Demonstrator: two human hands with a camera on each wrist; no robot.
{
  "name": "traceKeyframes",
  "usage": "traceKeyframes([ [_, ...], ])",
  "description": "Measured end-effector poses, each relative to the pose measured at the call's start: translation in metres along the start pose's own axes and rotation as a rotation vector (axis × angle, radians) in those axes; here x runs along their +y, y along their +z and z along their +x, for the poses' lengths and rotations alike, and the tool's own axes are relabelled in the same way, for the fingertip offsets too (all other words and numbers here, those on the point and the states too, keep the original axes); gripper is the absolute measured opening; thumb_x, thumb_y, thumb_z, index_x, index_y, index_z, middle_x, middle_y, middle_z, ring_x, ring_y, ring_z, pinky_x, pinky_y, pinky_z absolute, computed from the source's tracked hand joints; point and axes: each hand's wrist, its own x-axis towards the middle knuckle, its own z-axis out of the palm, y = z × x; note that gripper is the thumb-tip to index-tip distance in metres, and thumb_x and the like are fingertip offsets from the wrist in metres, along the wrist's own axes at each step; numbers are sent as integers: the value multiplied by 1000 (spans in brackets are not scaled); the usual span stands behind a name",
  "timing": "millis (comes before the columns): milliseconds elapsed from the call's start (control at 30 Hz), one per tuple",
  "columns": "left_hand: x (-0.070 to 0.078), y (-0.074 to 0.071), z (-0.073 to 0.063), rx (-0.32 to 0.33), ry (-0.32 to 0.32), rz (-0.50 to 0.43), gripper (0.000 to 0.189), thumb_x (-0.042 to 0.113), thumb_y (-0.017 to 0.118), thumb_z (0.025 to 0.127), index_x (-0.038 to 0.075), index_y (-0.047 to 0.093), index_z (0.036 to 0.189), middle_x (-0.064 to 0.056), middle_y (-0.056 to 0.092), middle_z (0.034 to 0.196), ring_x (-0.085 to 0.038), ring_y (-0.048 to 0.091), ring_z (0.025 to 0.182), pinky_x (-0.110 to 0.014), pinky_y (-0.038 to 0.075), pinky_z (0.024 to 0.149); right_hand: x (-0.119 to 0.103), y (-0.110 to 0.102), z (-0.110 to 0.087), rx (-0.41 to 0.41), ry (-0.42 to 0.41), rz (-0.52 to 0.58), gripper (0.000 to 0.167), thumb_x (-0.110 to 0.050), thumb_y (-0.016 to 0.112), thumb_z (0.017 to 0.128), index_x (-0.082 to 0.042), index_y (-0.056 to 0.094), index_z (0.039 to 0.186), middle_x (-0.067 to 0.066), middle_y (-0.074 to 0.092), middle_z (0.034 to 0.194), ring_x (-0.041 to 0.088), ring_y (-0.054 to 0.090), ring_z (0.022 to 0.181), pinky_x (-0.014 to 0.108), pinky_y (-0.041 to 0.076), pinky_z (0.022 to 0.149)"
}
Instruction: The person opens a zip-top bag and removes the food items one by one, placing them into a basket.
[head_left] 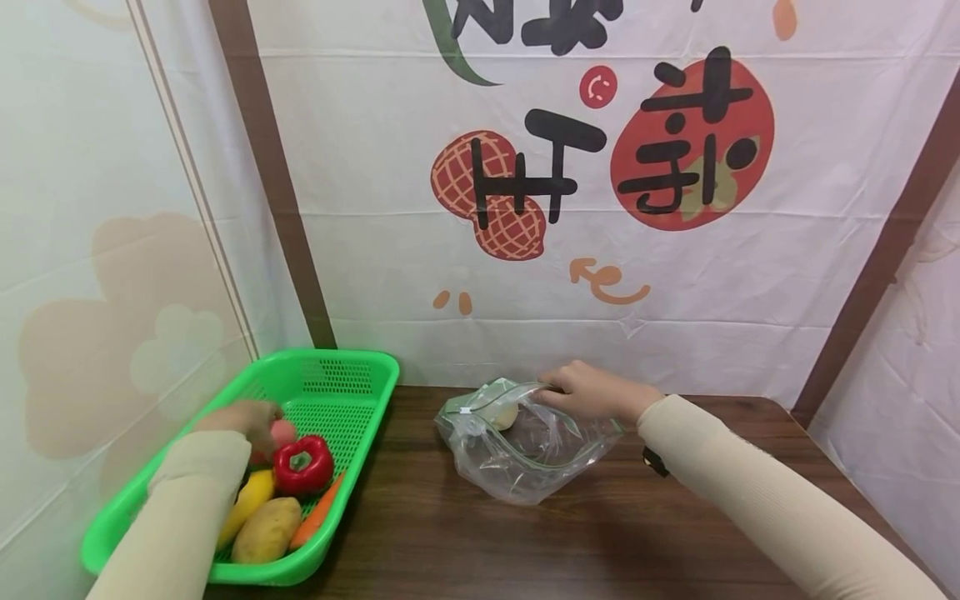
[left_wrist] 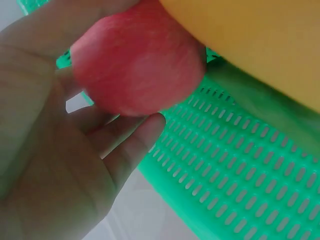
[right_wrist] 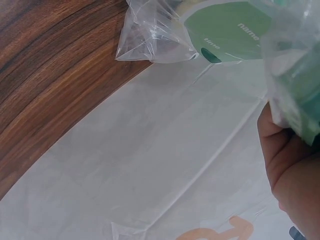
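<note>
My left hand (head_left: 242, 423) is inside the green basket (head_left: 360, 354) and holds a red apple (left_wrist: 140, 62), its fingers curled around the fruit. Beside the apple lie a red bell pepper (head_left: 303, 467), a smooth yellow item (head_left: 251, 502), a potato (head_left: 267, 531) and a carrot (head_left: 318, 512). A long green item (left_wrist: 260, 95) shows under the yellow one in the left wrist view. My right hand (head_left: 592, 390) pinches the rim of a clear zip bag (head_left: 517, 479), whose mouth gapes. Inside the bag sits a pale, roundish item (head_left: 502, 414), partly hidden by the plastic.
A dark wooden table (head_left: 450, 550) carries the basket on the left and the bag in the middle. Right behind the table hangs a printed white cloth (head_left: 375, 250); another cloth wall (head_left: 112, 208) stands close along the basket's left side.
</note>
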Motion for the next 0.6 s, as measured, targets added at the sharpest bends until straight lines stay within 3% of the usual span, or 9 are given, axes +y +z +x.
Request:
traceKeyframes([
  [300,-2,3,3,-27,0,-13,85,15,89,69,-11,46,136,-32,56,121,-40,54,100,-54,52,81,2,2,1,-6,5,15,34,-33,54,104,-20,47,73,-11,36,61,2,35,52,25,38,57],
  [600,8,-6,-13,1,-7,12,79,9,81,66,-4,50,137,-30,56,128,-37,54,99,-45,52,70,3,2,1,-10,-1,19,35,-33,55,104,-21,47,72,-11,36,61,2,35,52,24,37,56],
])
